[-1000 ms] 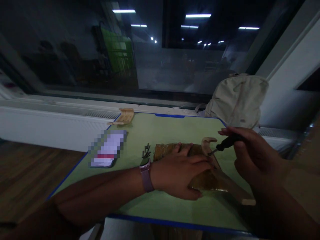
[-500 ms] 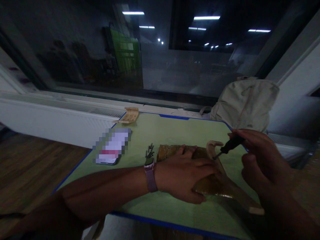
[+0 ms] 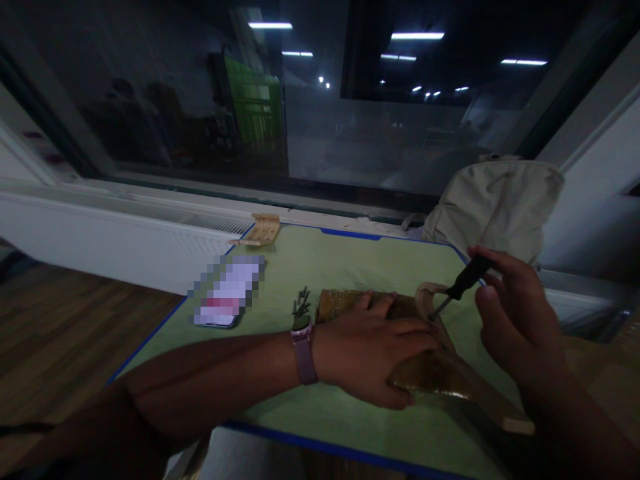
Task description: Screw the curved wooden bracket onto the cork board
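Note:
My left hand [image 3: 375,350] lies spread over a wooden workpiece with a glossy amber-brown surface [image 3: 430,372], pressing it against the mat. A curved wooden part [image 3: 425,297] stands at the workpiece's far end. My right hand [image 3: 515,313] grips a black-handled screwdriver [image 3: 467,277], and its metal tip rests at that curved part. A small pile of dark screws [image 3: 301,303] lies just beyond my left wrist, which wears a mauve watch strap [image 3: 303,357].
A green mat with blue taped edges [image 3: 350,260] covers the table. A phone with a blurred screen [image 3: 225,293] lies on it, left of the screws. A slatted wooden piece [image 3: 260,230] sits at the far edge. A beige backpack [image 3: 493,207] stands beyond, beside a white radiator [image 3: 100,243].
The screwdriver's handle has tilted more upright, with its tip staying at the curved wooden part. My left hand stays on the workpiece. The whole view has shifted slightly right.

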Demonstrator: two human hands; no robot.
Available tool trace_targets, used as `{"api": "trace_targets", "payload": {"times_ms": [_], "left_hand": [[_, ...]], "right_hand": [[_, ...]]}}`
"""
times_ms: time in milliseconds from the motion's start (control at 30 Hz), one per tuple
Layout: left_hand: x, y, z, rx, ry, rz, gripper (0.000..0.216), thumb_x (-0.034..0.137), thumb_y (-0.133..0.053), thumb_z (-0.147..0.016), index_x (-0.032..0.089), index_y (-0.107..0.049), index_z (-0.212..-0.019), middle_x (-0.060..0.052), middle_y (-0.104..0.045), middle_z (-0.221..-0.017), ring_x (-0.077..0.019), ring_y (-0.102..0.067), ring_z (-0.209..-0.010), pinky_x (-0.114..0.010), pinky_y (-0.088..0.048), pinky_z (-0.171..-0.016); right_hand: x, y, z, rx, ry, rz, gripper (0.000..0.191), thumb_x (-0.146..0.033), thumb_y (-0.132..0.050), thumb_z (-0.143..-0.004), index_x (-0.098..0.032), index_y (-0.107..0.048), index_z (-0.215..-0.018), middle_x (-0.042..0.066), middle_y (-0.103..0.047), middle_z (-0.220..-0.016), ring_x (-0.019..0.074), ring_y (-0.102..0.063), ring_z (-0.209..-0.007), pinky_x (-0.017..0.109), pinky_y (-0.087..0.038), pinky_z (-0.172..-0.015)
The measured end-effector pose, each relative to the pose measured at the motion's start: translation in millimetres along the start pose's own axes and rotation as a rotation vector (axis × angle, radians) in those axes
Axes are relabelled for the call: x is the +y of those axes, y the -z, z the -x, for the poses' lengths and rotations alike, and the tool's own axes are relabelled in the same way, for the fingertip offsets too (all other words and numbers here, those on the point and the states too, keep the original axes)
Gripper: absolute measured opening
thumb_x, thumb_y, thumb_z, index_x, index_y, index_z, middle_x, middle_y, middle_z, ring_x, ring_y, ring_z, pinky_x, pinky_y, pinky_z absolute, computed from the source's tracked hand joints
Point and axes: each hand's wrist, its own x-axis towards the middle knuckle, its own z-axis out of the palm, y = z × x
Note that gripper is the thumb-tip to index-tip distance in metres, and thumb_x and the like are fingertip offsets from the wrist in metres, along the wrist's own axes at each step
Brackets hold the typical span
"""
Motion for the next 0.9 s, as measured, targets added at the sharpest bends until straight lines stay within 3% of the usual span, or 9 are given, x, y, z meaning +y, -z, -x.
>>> {"api": "trace_targets", "payload": {"times_ms": [333, 533, 700, 800, 900], "left_hand": [[1, -1, 0, 0.010, -0.004, -0.007, 0.078, 0.051, -0.078, -0.089, 0.022, -0.048, -0.155, -0.002, -0.046, -0.166, -0.0557, -0.039, -0.143, -0.079, -0.035, -0.112], [0, 0, -1, -0.001, -0.009, -0.003, 0.073, 0.050, -0.076, -0.091, 0.022, -0.050, -0.153, -0.006, -0.046, -0.166, -0.0536, -0.042, -0.141, -0.079, -0.035, -0.111], [1, 1, 0, 0.007, -0.009, -0.007, 0.071, 0.050, -0.075, -0.092, 0.022, -0.051, -0.152, -0.005, -0.046, -0.165, -0.0530, -0.041, -0.142, -0.077, -0.036, -0.112], [1, 1, 0, 0.015, -0.017, -0.004, 0.072, 0.049, -0.077, -0.090, 0.021, -0.051, -0.151, -0.007, -0.049, -0.163, -0.0519, -0.039, -0.144, -0.077, -0.036, -0.112], [1, 0, 1, 0.019, -0.019, 0.009, 0.072, 0.048, -0.078, -0.089, 0.020, -0.052, -0.150, -0.007, -0.052, -0.160, -0.0510, -0.041, -0.143, -0.077, -0.034, -0.114]], "right_hand": [[-3, -3, 1, -0.001, -0.002, -0.047, 0.044, -0.034, -0.064, -0.099, -0.032, -0.058, -0.142, 0.014, -0.063, -0.137, 0.0297, -0.063, -0.134, 0.056, -0.054, -0.112], [-5, -3, 1, -0.022, -0.052, -0.089, 0.044, -0.040, -0.064, -0.098, -0.037, -0.056, -0.142, 0.013, -0.061, -0.139, 0.0334, -0.061, -0.135, 0.070, -0.046, -0.114], [-7, -3, 2, -0.008, -0.082, -0.111, 0.043, -0.041, -0.068, -0.097, -0.036, -0.059, -0.138, 0.013, -0.063, -0.137, 0.0343, -0.062, -0.133, 0.071, -0.048, -0.113], [-10, -4, 2, 0.008, -0.090, -0.129, 0.039, -0.041, -0.065, -0.100, -0.034, -0.060, -0.138, 0.014, -0.067, -0.132, 0.0320, -0.067, -0.128, 0.067, -0.051, -0.112], [-16, -6, 0, 0.042, -0.061, -0.187, 0.032, -0.036, -0.061, -0.103, -0.032, -0.062, -0.135, 0.011, -0.075, -0.119, 0.0262, -0.075, -0.114, 0.052, -0.062, -0.101]]}}
